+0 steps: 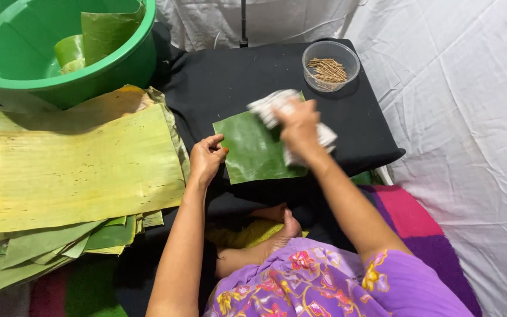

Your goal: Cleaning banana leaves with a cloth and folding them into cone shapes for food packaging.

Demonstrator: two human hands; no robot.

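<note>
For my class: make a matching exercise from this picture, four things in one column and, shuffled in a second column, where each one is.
Things:
1. white cloth
2. small green leaf piece
3. clear round tub of thin sticks
4. green basin

Places:
A. far left corner, with rolled leaves inside
B. far end of the black surface
C. under the right hand, on the leaf
D. flat on the black surface, its near left edge by the left hand

Pairs: 1-C, 2-D, 3-B, 4-A
</note>
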